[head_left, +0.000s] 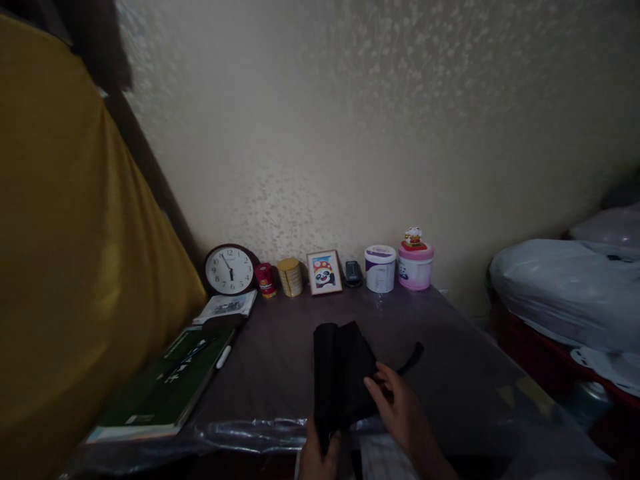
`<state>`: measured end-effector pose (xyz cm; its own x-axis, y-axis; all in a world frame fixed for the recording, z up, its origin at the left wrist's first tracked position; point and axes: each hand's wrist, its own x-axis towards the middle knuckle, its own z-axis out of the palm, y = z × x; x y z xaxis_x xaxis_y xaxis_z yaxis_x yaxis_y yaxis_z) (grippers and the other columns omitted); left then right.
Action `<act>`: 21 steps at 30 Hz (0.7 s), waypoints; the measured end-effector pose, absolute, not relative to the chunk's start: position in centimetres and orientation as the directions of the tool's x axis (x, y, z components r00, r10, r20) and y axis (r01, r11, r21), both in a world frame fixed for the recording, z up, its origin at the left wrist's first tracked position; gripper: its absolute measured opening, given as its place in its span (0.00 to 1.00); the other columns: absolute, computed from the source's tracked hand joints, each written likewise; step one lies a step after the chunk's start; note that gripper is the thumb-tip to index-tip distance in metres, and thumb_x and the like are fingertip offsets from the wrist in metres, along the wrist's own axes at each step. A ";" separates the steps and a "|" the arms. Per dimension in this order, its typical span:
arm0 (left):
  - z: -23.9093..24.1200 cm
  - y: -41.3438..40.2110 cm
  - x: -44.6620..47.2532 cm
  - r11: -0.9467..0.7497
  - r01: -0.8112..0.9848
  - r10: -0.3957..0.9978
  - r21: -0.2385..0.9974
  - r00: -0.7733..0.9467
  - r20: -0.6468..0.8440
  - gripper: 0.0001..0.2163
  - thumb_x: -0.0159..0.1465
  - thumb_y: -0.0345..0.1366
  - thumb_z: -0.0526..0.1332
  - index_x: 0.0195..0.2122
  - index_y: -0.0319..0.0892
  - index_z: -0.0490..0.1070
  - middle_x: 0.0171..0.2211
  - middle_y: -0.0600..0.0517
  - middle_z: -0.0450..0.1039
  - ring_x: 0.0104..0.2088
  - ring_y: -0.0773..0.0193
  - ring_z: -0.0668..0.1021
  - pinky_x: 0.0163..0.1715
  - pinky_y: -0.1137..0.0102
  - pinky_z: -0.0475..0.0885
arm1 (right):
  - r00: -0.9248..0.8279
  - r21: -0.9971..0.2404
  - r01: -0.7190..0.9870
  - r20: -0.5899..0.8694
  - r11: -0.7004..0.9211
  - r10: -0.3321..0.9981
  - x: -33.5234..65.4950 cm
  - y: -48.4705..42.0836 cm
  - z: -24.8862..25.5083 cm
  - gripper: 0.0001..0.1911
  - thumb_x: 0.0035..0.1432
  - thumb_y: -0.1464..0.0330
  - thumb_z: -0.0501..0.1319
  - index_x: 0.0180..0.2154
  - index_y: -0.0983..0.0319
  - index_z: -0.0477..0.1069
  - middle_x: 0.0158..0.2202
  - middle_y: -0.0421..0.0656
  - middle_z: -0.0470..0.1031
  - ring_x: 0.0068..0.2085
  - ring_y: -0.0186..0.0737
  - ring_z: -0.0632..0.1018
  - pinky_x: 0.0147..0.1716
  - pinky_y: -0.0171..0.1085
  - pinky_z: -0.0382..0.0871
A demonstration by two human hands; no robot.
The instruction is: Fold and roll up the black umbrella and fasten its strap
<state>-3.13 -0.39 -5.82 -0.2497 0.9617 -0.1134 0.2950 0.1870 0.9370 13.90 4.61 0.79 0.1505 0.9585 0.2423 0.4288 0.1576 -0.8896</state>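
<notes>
A black fabric bundle, by its look a folding umbrella (340,373), is held over the front part of the table, its panels loosely folded. My left hand (320,457) is closed around its lower end, close to the table's front edge. On the bundle's right side, my right hand (397,407) pinches the fabric between thumb and fingers. A dark strap (413,358) sticks out to the right past my right hand. The lower end is partly hidden by my left fingers.
Along the wall stand a clock (229,270), a red can (265,280), a gold tin (291,277), a framed panda picture (325,273) and two tubs (380,269). A green book (167,380) and white pen (223,357) lie left, beside a yellow curtain (100,233). Plastic covers the table (270,380).
</notes>
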 end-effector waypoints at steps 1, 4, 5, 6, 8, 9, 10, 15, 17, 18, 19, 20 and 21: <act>-5.9 -0.4 -3.1 0.176 0.297 0.965 0.939 -0.242 -0.104 0.34 0.52 0.49 0.49 0.55 0.28 0.50 0.48 0.36 0.70 0.51 0.57 0.71 0.50 0.69 0.64 | 0.159 -0.885 0.443 0.239 0.147 0.958 13.5 4.9 0.3 0.27 0.48 0.52 0.57 0.44 0.64 0.68 0.37 0.50 0.75 0.36 0.45 0.77 0.36 0.41 0.72; -6.1 -0.3 -3.0 0.170 0.299 0.968 0.939 -0.230 -0.102 0.32 0.53 0.47 0.49 0.55 0.29 0.48 0.48 0.36 0.70 0.51 0.58 0.71 0.50 0.70 0.63 | 0.228 -0.878 0.457 0.268 0.140 0.936 13.0 5.8 -1.1 0.31 0.48 0.51 0.57 0.47 0.66 0.65 0.40 0.51 0.73 0.35 0.44 0.76 0.34 0.41 0.71; -6.2 -0.3 -2.9 0.173 0.303 0.967 0.937 -0.234 -0.103 0.32 0.54 0.47 0.49 0.55 0.29 0.48 0.48 0.36 0.70 0.51 0.58 0.71 0.50 0.70 0.63 | 0.246 -0.876 0.462 0.277 0.139 0.929 13.1 6.1 -1.3 0.31 0.48 0.51 0.57 0.48 0.66 0.64 0.41 0.52 0.72 0.36 0.45 0.76 0.35 0.42 0.71; -6.2 -0.3 -2.9 0.173 0.305 0.966 0.936 -0.239 -0.101 0.32 0.54 0.47 0.48 0.55 0.29 0.48 0.48 0.36 0.69 0.51 0.59 0.71 0.50 0.70 0.63 | 0.255 -0.876 0.464 0.271 0.128 0.928 13.2 6.4 -1.4 0.31 0.48 0.51 0.57 0.48 0.66 0.64 0.42 0.52 0.71 0.38 0.46 0.76 0.36 0.42 0.71; -6.2 -0.4 -2.7 0.160 0.302 0.966 0.940 -0.244 -0.086 0.33 0.53 0.47 0.48 0.55 0.28 0.48 0.49 0.36 0.68 0.52 0.60 0.70 0.50 0.72 0.62 | 0.249 -0.893 0.444 0.199 0.071 0.948 13.4 6.9 -1.3 0.30 0.47 0.52 0.57 0.46 0.66 0.66 0.42 0.52 0.72 0.41 0.48 0.76 0.40 0.43 0.69; -6.3 -0.4 -2.6 0.157 0.301 0.965 0.940 -0.249 -0.082 0.34 0.53 0.47 0.48 0.55 0.27 0.47 0.50 0.36 0.68 0.52 0.60 0.70 0.50 0.73 0.62 | 0.237 -0.909 0.416 0.140 0.030 0.961 13.5 7.2 -1.1 0.29 0.46 0.52 0.58 0.45 0.66 0.67 0.41 0.52 0.73 0.42 0.48 0.75 0.41 0.43 0.69; -6.3 -0.4 -2.5 0.162 0.305 0.963 0.938 -0.255 -0.083 0.34 0.54 0.47 0.48 0.56 0.27 0.47 0.50 0.36 0.68 0.52 0.60 0.70 0.50 0.73 0.62 | 0.215 -0.926 0.378 0.076 -0.011 0.974 13.4 7.3 -0.8 0.28 0.45 0.53 0.59 0.43 0.66 0.68 0.40 0.52 0.74 0.42 0.49 0.75 0.41 0.42 0.69; -6.8 -0.5 -2.2 0.243 0.393 0.945 0.887 -0.304 -0.124 0.34 0.55 0.46 0.47 0.57 0.24 0.46 0.51 0.33 0.66 0.51 0.56 0.70 0.49 0.69 0.63 | 0.021 -0.983 0.179 -0.038 -0.041 0.999 12.1 7.9 1.3 0.20 0.46 0.54 0.58 0.32 0.64 0.72 0.33 0.44 0.76 0.38 0.46 0.76 0.30 0.36 0.69; -6.8 -0.5 -2.1 0.250 0.435 0.947 0.865 -0.297 -0.124 0.34 0.56 0.44 0.46 0.58 0.23 0.44 0.50 0.34 0.67 0.51 0.56 0.71 0.48 0.68 0.63 | -0.001 -0.988 0.152 0.032 0.031 1.000 11.0 8.3 2.2 0.18 0.46 0.55 0.59 0.30 0.64 0.72 0.31 0.42 0.76 0.36 0.44 0.75 0.32 0.35 0.68; -6.7 -0.5 -2.0 0.258 0.456 0.947 0.852 -0.292 -0.130 0.33 0.57 0.43 0.46 0.59 0.23 0.43 0.50 0.34 0.68 0.51 0.56 0.71 0.48 0.68 0.63 | -0.016 -0.987 0.147 0.065 0.067 0.998 10.3 8.6 2.7 0.17 0.46 0.56 0.59 0.29 0.64 0.72 0.30 0.41 0.75 0.36 0.42 0.75 0.32 0.34 0.67; -6.6 -0.5 -1.9 0.268 0.471 0.947 0.840 -0.289 -0.140 0.33 0.58 0.42 0.45 0.59 0.24 0.41 0.49 0.35 0.68 0.50 0.57 0.71 0.48 0.69 0.63 | -0.038 -0.985 0.145 0.089 0.093 0.995 9.7 8.9 3.0 0.16 0.47 0.57 0.59 0.29 0.64 0.72 0.30 0.40 0.75 0.36 0.42 0.74 0.33 0.34 0.66; -6.4 -0.5 -1.9 0.278 0.480 0.946 0.832 -0.286 -0.151 0.33 0.58 0.41 0.45 0.60 0.25 0.40 0.49 0.36 0.69 0.50 0.58 0.71 0.47 0.70 0.63 | -0.059 -0.983 0.151 0.101 0.109 0.993 8.9 9.2 3.3 0.15 0.47 0.58 0.59 0.29 0.64 0.72 0.29 0.40 0.75 0.36 0.41 0.74 0.34 0.34 0.66; -6.1 -0.6 -1.8 0.288 0.484 0.945 0.826 -0.284 -0.162 0.33 0.59 0.41 0.45 0.61 0.25 0.38 0.48 0.38 0.70 0.50 0.59 0.72 0.47 0.71 0.64 | -0.073 -0.980 0.162 0.104 0.115 0.992 8.2 9.5 3.5 0.14 0.47 0.59 0.60 0.29 0.64 0.72 0.30 0.40 0.75 0.36 0.41 0.74 0.35 0.34 0.65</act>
<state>-1.79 -0.56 -6.12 -0.2843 0.9449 -0.1624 0.4844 0.2877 0.8262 8.21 9.48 3.53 -0.0733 0.9919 0.1039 0.1621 0.1146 -0.9801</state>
